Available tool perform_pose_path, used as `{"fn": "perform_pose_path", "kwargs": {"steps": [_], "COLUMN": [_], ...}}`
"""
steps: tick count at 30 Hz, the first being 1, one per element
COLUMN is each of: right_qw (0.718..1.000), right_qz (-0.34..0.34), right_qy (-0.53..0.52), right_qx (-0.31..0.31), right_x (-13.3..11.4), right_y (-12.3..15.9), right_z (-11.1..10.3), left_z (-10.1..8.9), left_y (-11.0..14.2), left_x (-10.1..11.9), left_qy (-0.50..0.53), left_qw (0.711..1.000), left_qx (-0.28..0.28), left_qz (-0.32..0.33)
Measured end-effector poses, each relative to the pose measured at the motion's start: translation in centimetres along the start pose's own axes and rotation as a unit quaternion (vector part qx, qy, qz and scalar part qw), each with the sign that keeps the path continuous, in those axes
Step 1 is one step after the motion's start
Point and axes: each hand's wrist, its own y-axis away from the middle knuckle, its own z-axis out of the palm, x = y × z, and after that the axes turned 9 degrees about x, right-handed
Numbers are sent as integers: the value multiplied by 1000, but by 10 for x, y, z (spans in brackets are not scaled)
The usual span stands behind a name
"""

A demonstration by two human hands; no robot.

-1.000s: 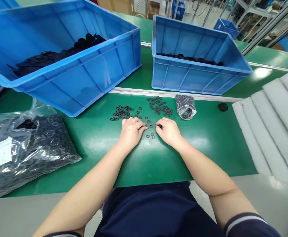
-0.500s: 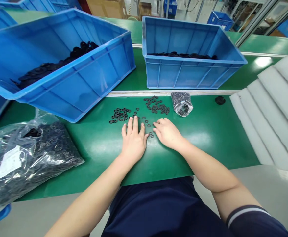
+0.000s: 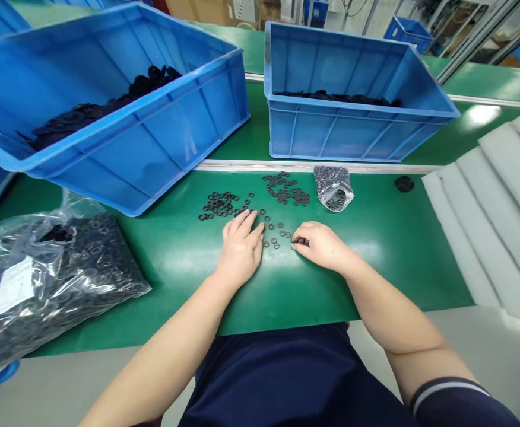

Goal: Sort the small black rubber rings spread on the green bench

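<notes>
My left hand (image 3: 241, 246) lies palm down on the green table with its fingers stretched out. Its fingertips touch the near edge of a cluster of small black rings (image 3: 219, 204). My right hand (image 3: 320, 244) is bent at the fingers, thumb and forefinger pinched on a small ring (image 3: 292, 244), which is mostly hidden by the fingertips. Between the two hands several loose rings (image 3: 276, 245) lie scattered. A second ring cluster (image 3: 289, 193) is spread farther back, beside a small clear zip bag (image 3: 333, 187) filled with small dark parts.
Two blue crates (image 3: 153, 154) (image 3: 335, 133) with black parts stand at the back. A large clear bag of dark rings (image 3: 77, 273) lies at left. White foam sheets (image 3: 487, 196) lean at right, near a black round piece (image 3: 404, 184).
My right hand has moved right and its fingers have closed into a pinch. More loose rings now show between the hands. My left hand's fingers have turned slightly to the right.
</notes>
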Motion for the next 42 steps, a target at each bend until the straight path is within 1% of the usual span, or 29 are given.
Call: {"fn": "perform_pose_path", "kwargs": {"steps": [4, 6, 10, 12, 14, 15, 16, 18, 20, 22, 25, 29, 32, 35, 38, 40, 42], "right_qw": [1000, 999, 997, 995, 992, 990, 988, 987, 988, 988, 988, 988, 987, 981, 967, 960, 962], "right_qz": [2, 11, 35, 43, 47, 43, 35, 3, -30, -50, -55, -32, -13, -18, -47, -59, -55], "right_qy": [24, 31, 58, 56, 37, 26, 19, 22, 48, 77, 97, 90, 96, 163, 243, 268, 261], "right_qx": [-2, 7, 48, 77, 113, 132, 146, 159, 147, 123, 105, 123, 125, 103, 67, 53, 52], "right_x": [-1, 1, 7, 9, 8, 6, 3, -4, -12, -18, -20, -16, -16, -25, -39, -46, -48], "right_y": [-3, -4, -7, -10, -14, -18, -21, -29, -36, -39, -40, -39, -39, -36, -32, -30, -28], "right_z": [1, 2, 7, 11, 14, 15, 17, 21, 26, 32, 40, 45, 45, 42, 40, 41, 43], "left_z": [1, 2, 3, 2, -2, -4, -6, -9, -11, -10, -7, -5, -6, -7, -8, -8, -10], "left_y": [-3, -4, -5, -7, -8, -9, -9, -8, -5, -2, 0, -2, -5, -8, -10, -10, -10], "left_x": [-7, -10, -16, -18, -18, -17, -15, -8, -1, 3, 2, -6, -11, -15, -18, -18, -16], "left_qy": [23, 26, 36, 33, 22, 15, 8, -7, -24, -40, -41, 6, 39, 65, 83, 78, 63], "left_qw": [997, 995, 990, 987, 986, 988, 991, 998, 999, 998, 998, 1000, 999, 995, 992, 991, 991], "left_qx": [59, 76, 88, 103, 118, 117, 108, 64, 6, -34, -47, -30, 2, 45, 75, 88, 98], "left_qz": [-40, -66, -107, -121, -113, -97, -73, -17, 23, 34, 24, 6, -25, -57, -62, -60, -70]}}
